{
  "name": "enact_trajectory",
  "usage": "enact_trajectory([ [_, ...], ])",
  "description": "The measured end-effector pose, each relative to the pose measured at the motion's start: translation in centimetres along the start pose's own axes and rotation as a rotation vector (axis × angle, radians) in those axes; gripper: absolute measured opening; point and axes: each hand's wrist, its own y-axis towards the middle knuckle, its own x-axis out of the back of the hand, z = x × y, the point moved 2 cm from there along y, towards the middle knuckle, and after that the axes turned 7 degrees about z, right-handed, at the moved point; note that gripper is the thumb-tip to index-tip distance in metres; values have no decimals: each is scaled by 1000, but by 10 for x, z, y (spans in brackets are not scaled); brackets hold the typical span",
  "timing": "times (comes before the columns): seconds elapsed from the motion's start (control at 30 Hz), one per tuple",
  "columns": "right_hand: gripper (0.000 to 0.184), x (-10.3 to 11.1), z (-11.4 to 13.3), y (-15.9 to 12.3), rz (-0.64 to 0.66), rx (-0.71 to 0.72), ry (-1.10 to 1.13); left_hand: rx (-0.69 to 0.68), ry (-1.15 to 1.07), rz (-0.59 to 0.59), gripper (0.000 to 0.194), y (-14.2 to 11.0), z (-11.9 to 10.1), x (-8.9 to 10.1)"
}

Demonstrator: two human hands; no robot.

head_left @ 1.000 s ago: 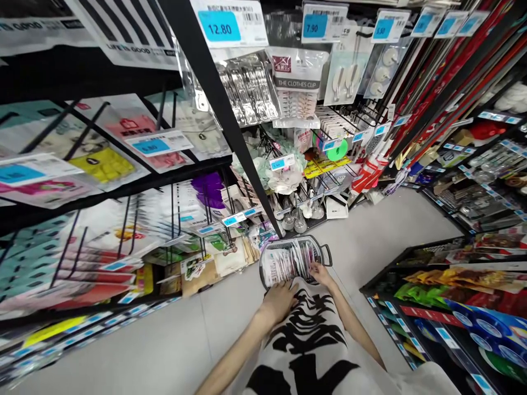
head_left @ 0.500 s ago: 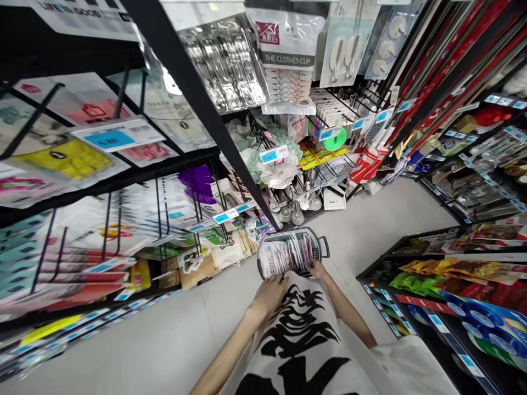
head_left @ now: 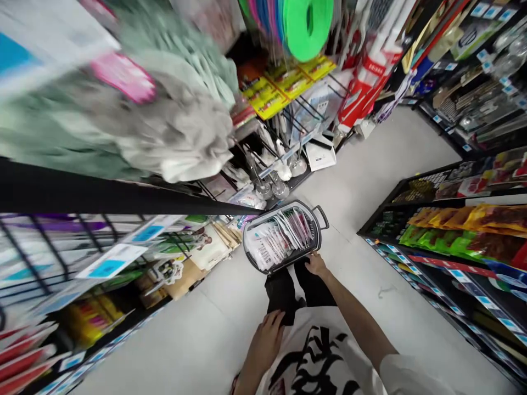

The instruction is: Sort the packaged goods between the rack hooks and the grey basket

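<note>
A dark shopping basket (head_left: 284, 269) with a grey inside stands in front of my legs, its handle sticking out at the far right end. Flat packets (head_left: 284, 233) in white and pinkish wrapping fill it in upright rows. My right hand (head_left: 316, 264) is at the near right rim, fingers closed on the edge; the fingertips are partly hidden. My left hand (head_left: 268, 333) lies against my dark trousers (head_left: 282, 293) by the shirt hem, with loosely extended fingers and nothing in them.
Hanging goods crowd the left: grey-green mesh puffs (head_left: 177, 120), green discs (head_left: 308, 24) and yellow cards (head_left: 284, 88). A white dustpan (head_left: 320, 153) stands low beyond the basket. Shelves of bagged goods (head_left: 448, 236) line the right. Pale floor (head_left: 346, 192) runs between.
The view has moved closer to the left racks and tilted down. My left hand has drawn back from near the basket to my thigh. The right hand stays at the basket rim.
</note>
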Motion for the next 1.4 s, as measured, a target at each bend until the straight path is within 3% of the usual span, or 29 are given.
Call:
enact_trajectory([
  [0.13,49,-29,-14,45,70,-87,-39,43,-142,-113,46,20,40,-31],
  [0.23,47,-44,-18,80,89,-90,-60,94,-237,-178,45,28,55,-52],
  [0.4,42,-62,-24,127,107,-68,-79,138,-324,-111,44,37,63,-81],
  [0.53,38,-71,-27,146,104,-55,-81,175,-351,-11,45,43,64,-88],
  [0.63,38,-70,-23,144,82,-31,-83,150,-384,-32,44,44,62,-81],
  [0.77,37,-49,1,110,16,85,-95,133,-402,-105,42,42,58,-62],
  [0.93,35,-11,53,14,-50,328,-128,130,-537,-259,45,42,43,-20],
  [1.03,33,3,84,-54,-55,507,-160,234,-856,-352,50,41,26,11],
  [1.1,27,7,102,-96,-37,632,-188,292,-1130,-335,50,37,10,31],
  [1.17,18,8,116,-130,-25,767,-254,262,-1306,-270,50,31,-7,49],
  [1.27,18,9,131,-167,-36,926,-394,151,-1435,-222,47,22,-26,66],
  [1.4,15,22,144,-192,-87,1105,-574,76,-1531,-386,38,15,-34,76],
])
